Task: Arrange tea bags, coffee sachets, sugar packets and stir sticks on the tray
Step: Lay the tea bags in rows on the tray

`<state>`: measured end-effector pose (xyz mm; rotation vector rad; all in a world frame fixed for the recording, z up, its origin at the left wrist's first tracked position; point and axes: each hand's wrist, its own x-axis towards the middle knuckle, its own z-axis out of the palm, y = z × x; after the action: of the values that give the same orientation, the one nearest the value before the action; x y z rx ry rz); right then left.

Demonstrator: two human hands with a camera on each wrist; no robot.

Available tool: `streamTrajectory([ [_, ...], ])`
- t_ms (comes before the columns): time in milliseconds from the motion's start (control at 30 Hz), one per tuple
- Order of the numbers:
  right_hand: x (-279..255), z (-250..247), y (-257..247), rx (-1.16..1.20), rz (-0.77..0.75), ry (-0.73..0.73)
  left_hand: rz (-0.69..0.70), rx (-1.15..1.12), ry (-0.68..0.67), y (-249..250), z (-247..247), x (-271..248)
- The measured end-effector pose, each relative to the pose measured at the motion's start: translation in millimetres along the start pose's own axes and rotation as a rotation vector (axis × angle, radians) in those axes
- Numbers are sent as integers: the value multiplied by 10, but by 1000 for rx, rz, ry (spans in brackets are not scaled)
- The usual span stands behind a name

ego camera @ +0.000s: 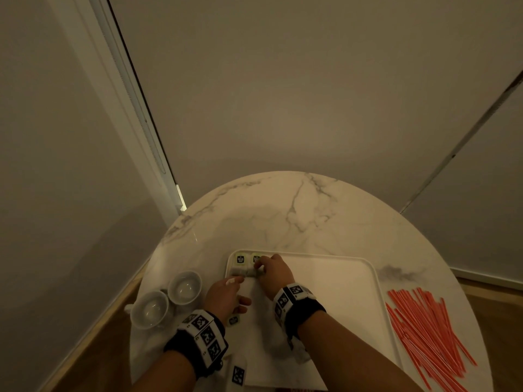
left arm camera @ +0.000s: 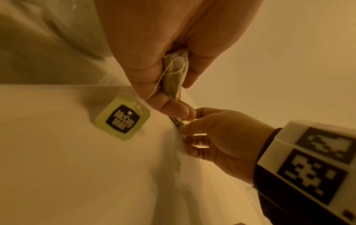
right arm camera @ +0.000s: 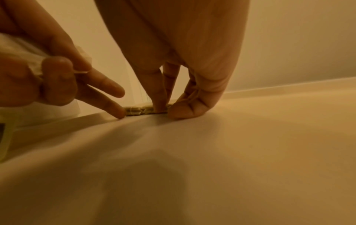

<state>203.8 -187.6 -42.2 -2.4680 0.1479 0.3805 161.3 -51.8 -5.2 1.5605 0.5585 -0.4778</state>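
A white tray (ego camera: 376, 278) lies on the round marble table. One tea bag (ego camera: 240, 261) with a green tag lies in the tray's far left corner. Right beside it my right hand (ego camera: 261, 268) pinches a second tea bag (right arm camera: 142, 111) flat against the tray floor, index finger and thumb (right arm camera: 185, 111) at its near edge. My left hand (ego camera: 226, 292) is just left of it, with one fingertip (right arm camera: 119, 112) touching that bag's end. Its other fingers grip another tea bag (left arm camera: 173, 76), whose green tag (left arm camera: 122, 117) hangs on its string over the tray.
Two white cups (ego camera: 184, 287) (ego camera: 150, 308) stand left of the tray. A spread of red stir sticks (ego camera: 424, 329) lies on the table to the tray's right. A printed marker card (ego camera: 238, 374) sits at the near edge. Walls stand close behind the table.
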Motion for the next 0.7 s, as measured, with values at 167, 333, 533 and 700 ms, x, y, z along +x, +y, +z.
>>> streamTrajectory([
  [167,0,0,22,-4,-8,0,-26,-29,-9,8,5,-4],
  [333,18,8,36,-4,-9,7,-66,-41,-13,36,0,-27],
  [533,-5,-26,49,28,-10,-10,-105,-57,-19,93,13,-69],
  [700,-188,-147,-31,203,7,32,-110,-139,-37,199,-3,-213],
])
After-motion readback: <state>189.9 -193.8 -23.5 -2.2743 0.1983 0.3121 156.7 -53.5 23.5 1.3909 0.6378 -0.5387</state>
